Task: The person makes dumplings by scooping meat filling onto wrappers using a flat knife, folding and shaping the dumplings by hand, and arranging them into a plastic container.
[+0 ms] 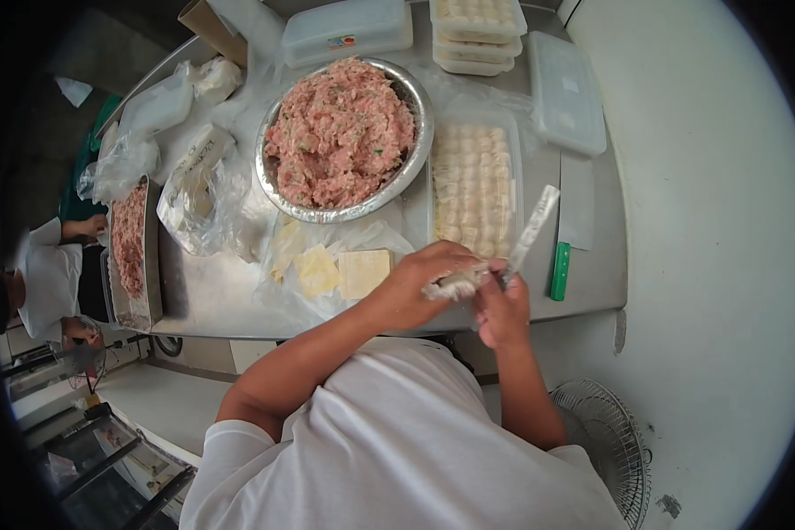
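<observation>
My left hand [417,281] is curled around a pale dumpling [455,284], and its fingers hide part of it. My right hand [503,311] grips a flat, light-coloured spatula [537,219] that points up and away, and its fingertips meet the dumpling. Just left of my left hand, a square stack of wrappers [365,273] and some loose yellowish wrappers [316,270] lie on plastic. Ahead stands a metal bowl [426,141] heaped with pink minced meat [340,132]. Beyond my hands, a clear plastic tray [519,168] holds rows of dumplings [471,190].
A green-handled knife [560,272] lies at the right by the wall [698,265]. Lidded boxes [349,31] and stacked dumpling trays [477,40] stand at the back. A metal pan of mince [129,238] is left, near another person [53,278]. A fan [605,433] stands below right.
</observation>
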